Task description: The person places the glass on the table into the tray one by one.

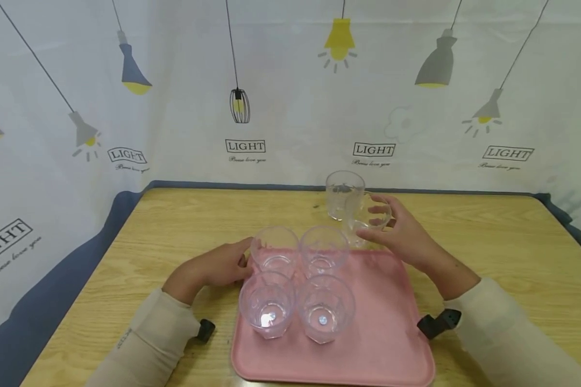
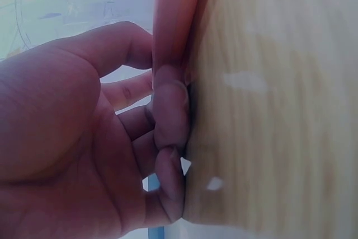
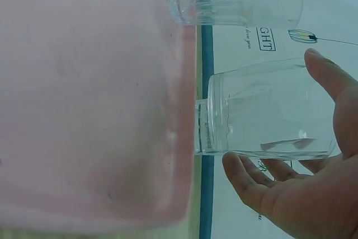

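My right hand (image 1: 409, 234) holds a clear plastic cup (image 3: 274, 110) upright, thumb on one side and fingers on the other, just past the far edge of a pink tray (image 1: 382, 328). Right behind it another clear cup (image 1: 341, 196) stands on the table. Several more clear cups stand on the tray's left half in two rows, among them a front-left cup (image 1: 267, 306) and a front-right cup (image 1: 325, 312). At the tray's left edge my left hand (image 1: 222, 264) grips the rim, its thumb on the rim and its fingertips (image 2: 170, 107) curled against the underside.
The pink tray lies on a wood-grain table (image 1: 489, 236). A white cloth backdrop (image 1: 290, 97) printed with lamps rises along the table's back and sides. Dark wrist mounts (image 1: 438, 323) sit under both sleeves.
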A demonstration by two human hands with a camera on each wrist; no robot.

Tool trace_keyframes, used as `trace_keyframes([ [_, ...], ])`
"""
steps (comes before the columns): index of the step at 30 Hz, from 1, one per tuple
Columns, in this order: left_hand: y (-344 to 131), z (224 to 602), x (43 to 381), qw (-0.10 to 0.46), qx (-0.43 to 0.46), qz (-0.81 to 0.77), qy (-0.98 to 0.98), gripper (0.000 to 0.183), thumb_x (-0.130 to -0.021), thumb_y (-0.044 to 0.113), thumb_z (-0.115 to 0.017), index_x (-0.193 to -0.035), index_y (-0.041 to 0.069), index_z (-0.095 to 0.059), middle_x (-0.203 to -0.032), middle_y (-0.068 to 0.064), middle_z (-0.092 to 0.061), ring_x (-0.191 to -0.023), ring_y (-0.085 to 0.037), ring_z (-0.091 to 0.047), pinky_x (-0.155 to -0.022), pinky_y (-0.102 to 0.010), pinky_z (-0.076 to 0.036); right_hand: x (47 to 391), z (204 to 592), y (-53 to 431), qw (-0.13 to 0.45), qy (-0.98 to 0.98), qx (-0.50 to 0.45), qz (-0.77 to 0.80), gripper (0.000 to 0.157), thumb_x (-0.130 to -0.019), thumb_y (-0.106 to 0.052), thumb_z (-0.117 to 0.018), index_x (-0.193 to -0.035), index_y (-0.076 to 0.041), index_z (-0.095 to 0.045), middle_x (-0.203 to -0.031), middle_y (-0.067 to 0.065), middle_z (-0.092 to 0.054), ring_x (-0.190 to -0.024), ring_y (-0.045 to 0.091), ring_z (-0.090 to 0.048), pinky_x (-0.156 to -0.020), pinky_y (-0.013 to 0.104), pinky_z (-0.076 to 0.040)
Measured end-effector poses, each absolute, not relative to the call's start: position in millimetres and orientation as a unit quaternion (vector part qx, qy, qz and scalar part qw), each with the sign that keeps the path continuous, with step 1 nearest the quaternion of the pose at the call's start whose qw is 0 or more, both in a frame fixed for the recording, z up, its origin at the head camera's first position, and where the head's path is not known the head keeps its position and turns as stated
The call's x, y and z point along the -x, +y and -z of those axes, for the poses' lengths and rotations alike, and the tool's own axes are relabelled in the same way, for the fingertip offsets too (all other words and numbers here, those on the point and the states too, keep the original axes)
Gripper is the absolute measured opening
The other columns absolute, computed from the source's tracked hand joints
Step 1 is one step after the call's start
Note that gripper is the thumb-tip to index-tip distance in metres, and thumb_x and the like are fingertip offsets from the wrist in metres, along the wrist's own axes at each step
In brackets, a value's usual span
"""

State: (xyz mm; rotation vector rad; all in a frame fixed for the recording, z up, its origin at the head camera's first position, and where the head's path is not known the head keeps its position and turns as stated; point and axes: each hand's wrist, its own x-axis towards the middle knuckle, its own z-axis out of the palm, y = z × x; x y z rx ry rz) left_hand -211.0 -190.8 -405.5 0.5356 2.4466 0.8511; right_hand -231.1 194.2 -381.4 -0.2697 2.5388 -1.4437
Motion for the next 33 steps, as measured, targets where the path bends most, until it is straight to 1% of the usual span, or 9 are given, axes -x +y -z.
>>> trace_keyframes([
  [3, -191.1, 405.4, 211.0, 0.244, -0.194, -0.310, 0.898, 0.062, -0.099, 0.019, -0.058, -0.156, 0.019, -0.031, -0.069, -0.001, -0.058, -0.062, -0.014, -0.053, -0.064, -0.032, -0.046, 227.2, 379.2, 195.2, 0.100, 0.860, 0.096, 0.492, 0.093, -0.087, -0.041, -0.077, -0.157, -0.021, -0.021, -0.153, 0.016, -0.039, -0.135, 0.038, -0.047, -0.100, 0.054, -0.049],
  [10, -191.6, 406.5, 212.0, 0.240, -0.198, -0.312, 0.898, 0.060, -0.099, 0.019, -0.059, -0.153, 0.019, -0.035, -0.069, -0.001, -0.057, -0.062, -0.014, -0.053, -0.065, -0.032, -0.046, 215.4, 377.1, 196.8, 0.082, 0.852, 0.111, 0.505, 0.091, -0.087, -0.029, -0.078, -0.157, -0.015, -0.021, -0.152, 0.021, -0.039, -0.133, 0.040, -0.048, -0.103, 0.056, -0.046],
  [16, -191.3, 406.3, 211.9, 0.240, -0.199, -0.311, 0.898, 0.062, -0.098, 0.018, -0.060, -0.154, 0.018, -0.034, -0.069, 0.000, -0.056, -0.064, -0.014, -0.053, -0.066, -0.032, -0.046, 207.0, 377.8, 198.4, 0.080, 0.855, 0.112, 0.500, 0.091, -0.086, -0.032, -0.080, -0.156, -0.018, -0.023, -0.152, 0.019, -0.039, -0.135, 0.040, -0.047, -0.106, 0.058, -0.043],
  [22, -190.6, 405.6, 211.8, 0.238, -0.201, -0.307, 0.900, 0.062, -0.098, 0.019, -0.060, -0.155, 0.019, -0.034, -0.072, 0.000, -0.056, -0.066, -0.015, -0.053, -0.068, -0.032, -0.046, 198.8, 374.4, 202.1, 0.082, 0.863, 0.109, 0.486, 0.092, -0.086, -0.033, -0.079, -0.156, -0.017, -0.022, -0.152, 0.020, -0.039, -0.135, 0.040, -0.046, -0.106, 0.059, -0.042],
  [33, -191.8, 409.0, 212.9, 0.234, -0.204, -0.306, 0.900, 0.064, -0.098, 0.022, -0.060, -0.155, 0.021, -0.032, -0.066, 0.003, -0.051, -0.059, -0.012, -0.048, -0.061, -0.031, -0.043, 187.2, 374.9, 204.2, 0.090, 0.860, 0.115, 0.489, 0.091, -0.085, -0.032, -0.081, -0.156, -0.017, -0.024, -0.150, 0.019, -0.041, -0.133, 0.039, -0.048, -0.102, 0.054, -0.046],
])
